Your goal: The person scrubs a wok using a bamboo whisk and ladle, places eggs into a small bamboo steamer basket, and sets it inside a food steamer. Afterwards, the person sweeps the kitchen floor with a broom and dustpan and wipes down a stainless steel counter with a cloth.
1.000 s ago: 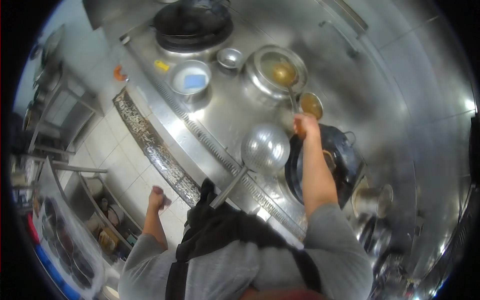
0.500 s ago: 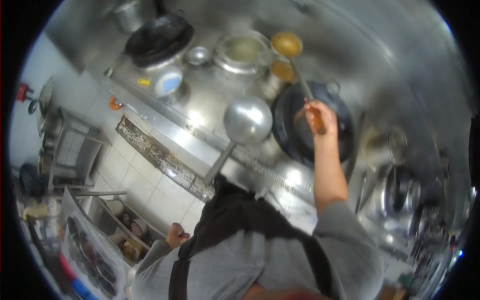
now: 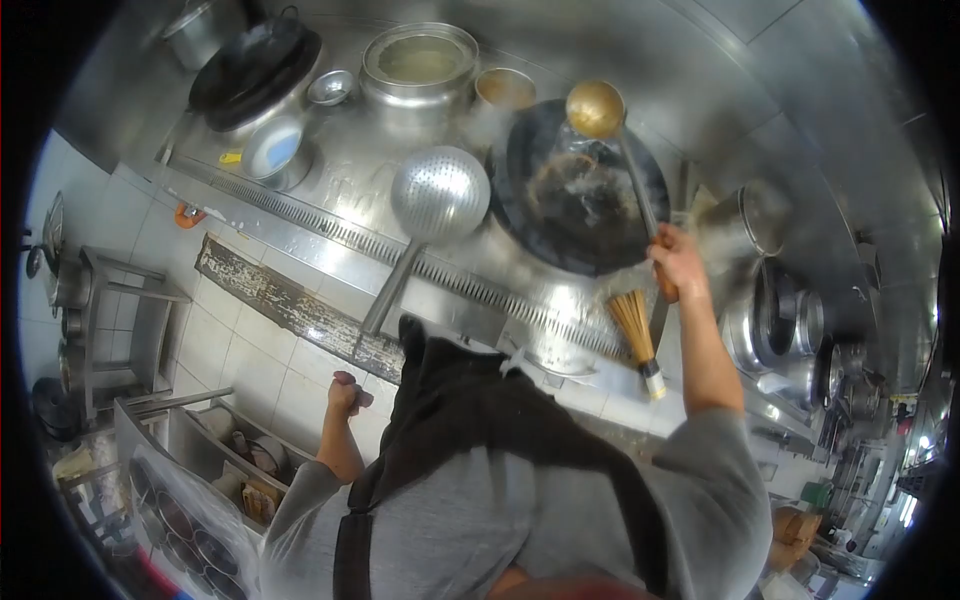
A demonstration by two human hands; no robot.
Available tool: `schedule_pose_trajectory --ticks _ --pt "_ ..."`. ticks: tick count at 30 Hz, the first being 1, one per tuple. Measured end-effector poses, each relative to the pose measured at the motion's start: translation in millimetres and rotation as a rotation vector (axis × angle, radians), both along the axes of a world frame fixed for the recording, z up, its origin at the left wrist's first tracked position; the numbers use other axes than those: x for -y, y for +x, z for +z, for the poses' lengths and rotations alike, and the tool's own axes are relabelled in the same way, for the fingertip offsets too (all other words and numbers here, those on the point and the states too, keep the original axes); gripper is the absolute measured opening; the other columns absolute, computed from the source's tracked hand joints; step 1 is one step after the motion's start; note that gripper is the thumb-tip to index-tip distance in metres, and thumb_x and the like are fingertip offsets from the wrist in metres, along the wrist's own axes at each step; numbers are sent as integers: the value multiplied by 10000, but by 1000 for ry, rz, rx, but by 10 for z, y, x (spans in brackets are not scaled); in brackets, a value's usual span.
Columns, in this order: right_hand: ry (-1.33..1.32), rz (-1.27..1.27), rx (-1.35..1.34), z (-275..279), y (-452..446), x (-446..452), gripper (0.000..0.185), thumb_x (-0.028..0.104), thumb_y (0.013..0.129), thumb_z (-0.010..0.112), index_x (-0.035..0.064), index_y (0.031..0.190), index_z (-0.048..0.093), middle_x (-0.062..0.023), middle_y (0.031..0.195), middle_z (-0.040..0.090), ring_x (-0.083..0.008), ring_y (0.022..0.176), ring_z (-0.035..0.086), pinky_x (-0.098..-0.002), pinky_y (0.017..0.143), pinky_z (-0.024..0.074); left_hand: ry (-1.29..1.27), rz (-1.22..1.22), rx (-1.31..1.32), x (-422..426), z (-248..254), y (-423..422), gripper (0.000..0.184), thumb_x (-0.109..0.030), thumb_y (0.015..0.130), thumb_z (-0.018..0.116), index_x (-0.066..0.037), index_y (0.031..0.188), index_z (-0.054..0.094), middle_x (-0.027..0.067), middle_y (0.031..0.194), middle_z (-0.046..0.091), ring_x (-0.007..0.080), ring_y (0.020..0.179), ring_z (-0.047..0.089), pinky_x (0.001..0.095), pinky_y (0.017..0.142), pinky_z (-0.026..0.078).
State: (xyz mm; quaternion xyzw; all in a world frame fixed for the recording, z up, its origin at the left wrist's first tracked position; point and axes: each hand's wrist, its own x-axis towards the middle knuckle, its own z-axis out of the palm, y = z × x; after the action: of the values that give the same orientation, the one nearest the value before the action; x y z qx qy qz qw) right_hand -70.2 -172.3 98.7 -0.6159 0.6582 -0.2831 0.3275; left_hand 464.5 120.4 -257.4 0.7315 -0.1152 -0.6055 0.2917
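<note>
My right hand (image 3: 678, 264) is closed around the wooden handle of a long ladle (image 3: 642, 185). The ladle's yellowish bowl is over the far edge of a black wok (image 3: 528, 215), which has a shiny wet patch and brownish marks inside. Low on the left, my left hand (image 3: 345, 395) is curled into a fist, with something dark reddish showing at it that I cannot make out. A perforated strainer (image 3: 440, 195) rests on the steel counter left of the wok, its handle over the front edge. A bamboo wok brush (image 3: 634, 330) lies nearer me than the wok.
Behind the strainer stand a large metal pot (image 3: 415, 95) of cloudy liquid and a smaller pot (image 3: 505, 90) with brownish contents. Another dark wok (image 3: 255, 75) sits far left, near a white bowl (image 3: 275, 148). Metal pots (image 3: 752, 220) stand on the right.
The ladle has moved from beside the small brownish pot to over the wok's far edge. A shiny wet patch now shows in the wok. The view has shifted, exposing the brush.
</note>
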Motion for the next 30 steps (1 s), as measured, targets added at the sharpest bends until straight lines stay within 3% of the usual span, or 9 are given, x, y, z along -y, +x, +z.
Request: schedule_pose_trajectory --ticks 3,10,13,17,19,21,24,26,30 --pt "-170 71 -526 54 195 224 519 95 739 555 -74 1222 470 -230 951 630 -341 820 628 -395 733 487 -27 -25 8 13 -41 77 152 2 741 432 -76 613 453 173 578 614 192 338 499 286 244 274" --pt "-331 190 -618 -30 1569 1350 325 148 741 585 -8 1025 566 -245 865 623 -405 859 600 -461 745 476 270 -29 113 -511 -394 314 225 -50 822 373 -80 606 427 179 558 587 171 307 430 294 252 277" --pt "-275 275 -573 -299 2314 1911 201 131 731 552 -29 840 605 -255 816 624 -406 824 614 -473 729 483 264 147 11 -838 -625 411 235 38 768 435 -123 938 447 89 548 537 160 338 488 305 254 297" --pt "120 224 -241 -518 3261 2388 147 102 717 583 -28 783 596 -188 724 631 -292 630 622 -381 572 482 346 197 15 -846 -496 609 327 65 757 442 -159 995 425 79 579 550 154 364 520 295 264 299" --pt "318 237 -99 -574 3486 2458 158 73 716 599 -25 839 587 -139 705 626 -223 555 599 -328 500 462 273 318 27 -848 -626 668 221 41 817 296 -157 810 394 169 541 537 230 388 556 328 227 265" --pt "435 -23 812 -725 3533 2426 89 62 723 600 0 775 564 -117 670 599 -199 502 549 -281 450 428 171 296 47 -861 -825 829 239 66 790 309 -157 807 395 195 565 558 245 403 569 332 237 282" --pt "420 -46 980 -616 3430 2304 100 58 737 608 11 785 534 -118 656 582 -195 496 542 -266 423 405 95 182 525 -165 208 826 202 -52 764 499 -96 961 481 146 692 616 230 445 592 340 355 431" --pt "428 -67 1047 -521 3205 2180 102 64 737 613 13 776 534 -113 658 587 -187 502 544 -258 426 406 -63 193 573 94 197 1027 669 -194 715 627 -73 1329 388 209 1036 629 339 969 612 383 835 481" --pt "226 -11 1118 -361 2529 1817 91 93 757 600 14 786 566 -98 693 608 -154 498 532 -243 424 402 -565 96 647 1031 1370 866 547 -198 749 674 -72 1240 467 188 1006 640 305 912 630 370 798 488"
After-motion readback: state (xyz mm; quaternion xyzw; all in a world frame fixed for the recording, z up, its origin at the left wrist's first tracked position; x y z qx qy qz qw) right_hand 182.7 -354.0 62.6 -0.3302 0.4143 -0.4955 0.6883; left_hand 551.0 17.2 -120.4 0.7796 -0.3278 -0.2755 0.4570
